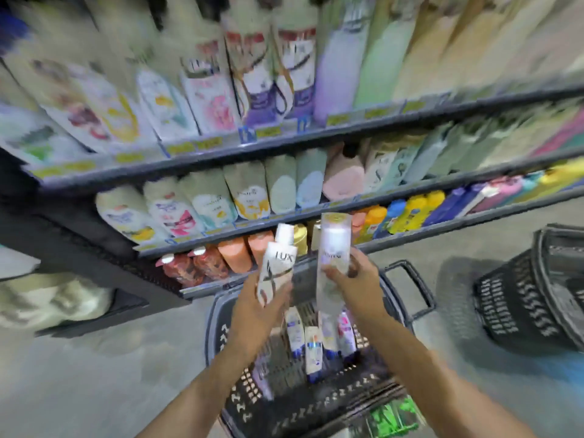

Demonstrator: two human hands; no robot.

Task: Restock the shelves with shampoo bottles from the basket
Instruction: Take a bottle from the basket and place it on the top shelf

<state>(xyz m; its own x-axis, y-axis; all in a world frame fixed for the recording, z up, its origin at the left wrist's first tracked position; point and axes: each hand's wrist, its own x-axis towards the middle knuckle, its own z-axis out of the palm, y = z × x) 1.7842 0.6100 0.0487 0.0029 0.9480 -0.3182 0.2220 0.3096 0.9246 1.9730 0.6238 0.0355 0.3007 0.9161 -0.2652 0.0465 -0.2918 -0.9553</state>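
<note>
My left hand [259,306] grips a white Lux bottle [278,263] upright above the black basket [316,403]. My right hand [350,281] holds a taller pale bottle with a clear cap [333,248] beside it. Both bottles are raised in front of the lowest shelf [240,279]. Several more shampoo bottles [313,346] lie inside the basket below my hands. The shelves [284,143] above carry rows of bottles and refill pouches, blurred by motion.
A second black basket [531,298] stands on the grey floor at the right. A pale blurred object [53,295] lies at the shelf's left end. Orange bottles [235,252] and red pouches fill the lowest shelf. Something green [392,415] sits by the basket's near corner.
</note>
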